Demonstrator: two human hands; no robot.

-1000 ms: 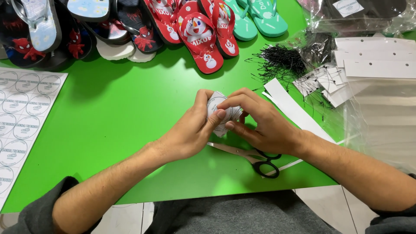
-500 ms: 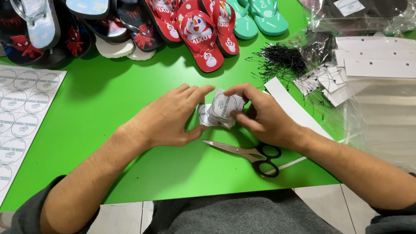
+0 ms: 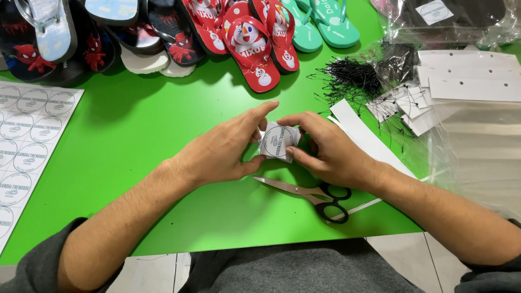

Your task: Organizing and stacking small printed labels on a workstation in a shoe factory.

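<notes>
- The left hand (image 3: pixel 225 149) and the right hand (image 3: pixel 325 149) meet at the centre of the frame, both closed around a small white sticker piece (image 3: pixel 278 142) with a round printed seal, pinched between fingers and thumbs just above the green table (image 3: pixel 163 125).
- A pair of scissors (image 3: pixel 312 194) with black handles lies on the table just below the right hand, blades pointing left.
- A sheet of round stickers (image 3: pixel 27 135) lies at the left edge of the frame.
- Flip-flops (image 3: pixel 255 43) in red, dark and teal are lined up along the top.
- To the upper right lie a heap of thin black tag fasteners (image 3: pixel 353 78), white paper strips (image 3: pixel 363 135) and clear plastic bags (image 3: pixel 477 152).
</notes>
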